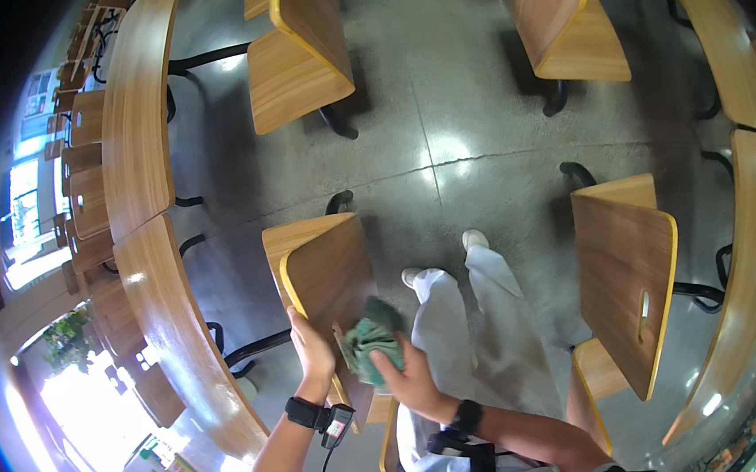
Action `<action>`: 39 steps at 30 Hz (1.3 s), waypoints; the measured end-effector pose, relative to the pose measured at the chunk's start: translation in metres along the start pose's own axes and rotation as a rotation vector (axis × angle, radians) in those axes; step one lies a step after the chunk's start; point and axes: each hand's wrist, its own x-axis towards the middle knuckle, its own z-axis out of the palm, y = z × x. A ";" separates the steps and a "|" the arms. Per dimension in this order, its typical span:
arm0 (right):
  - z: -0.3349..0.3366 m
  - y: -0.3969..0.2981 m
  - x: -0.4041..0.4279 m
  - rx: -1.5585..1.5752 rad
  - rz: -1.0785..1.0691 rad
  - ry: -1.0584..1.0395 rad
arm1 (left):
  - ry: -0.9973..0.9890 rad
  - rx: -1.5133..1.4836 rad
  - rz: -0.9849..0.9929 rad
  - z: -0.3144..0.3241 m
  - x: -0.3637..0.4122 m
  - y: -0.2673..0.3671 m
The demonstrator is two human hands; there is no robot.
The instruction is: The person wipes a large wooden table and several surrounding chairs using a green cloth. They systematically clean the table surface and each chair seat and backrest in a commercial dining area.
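Note:
My right hand (407, 378) is closed around a crumpled green cloth (373, 345). The cloth lies against the brown face of a wooden chair backrest (332, 272), beside its handle slot, and its upper part is blurred. On the yellow-edged rim of this same backrest rests my left hand (312, 347), holding it from the left side. Its fingertips lie over the rim, and its thumb is hidden from view. Below the backrest, the chair's pale seat (305, 227) shows partly.
Long wooden tables stand on the left (142, 104) and right (750, 245). Other chairs with black metal legs jut into the aisle, one at right (624, 275), one at upper left (305, 64), one at upper right (560, 37). My feet are on the grey concrete floor (387, 123).

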 end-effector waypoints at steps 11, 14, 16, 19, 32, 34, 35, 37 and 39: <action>0.075 0.069 0.146 -0.197 -0.259 0.181 | 0.131 0.083 0.009 -0.027 -0.013 -0.025; 0.062 0.133 0.214 -0.262 -0.132 0.329 | 0.240 0.706 0.234 -0.037 -0.019 -0.032; 0.048 0.186 0.248 -0.347 0.010 0.396 | 0.178 0.811 0.407 -0.044 -0.023 -0.036; 0.028 0.269 0.273 -0.419 0.243 0.488 | 0.148 0.676 0.215 -0.056 -0.027 -0.034; 0.013 0.290 0.076 -0.087 0.360 0.333 | 0.204 0.301 0.131 -0.054 0.001 -0.018; 0.027 0.245 0.076 0.021 0.200 0.278 | 0.021 -0.017 0.072 -0.052 0.006 -0.014; 0.033 0.224 0.078 0.079 0.087 0.222 | -0.015 -0.010 0.051 -0.051 0.008 -0.012; 0.041 0.187 0.068 0.045 -0.155 0.122 | 0.018 0.080 0.060 -0.048 0.013 -0.010; 0.043 0.165 0.040 0.000 -0.311 0.033 | 0.121 0.256 0.219 -0.044 0.018 -0.011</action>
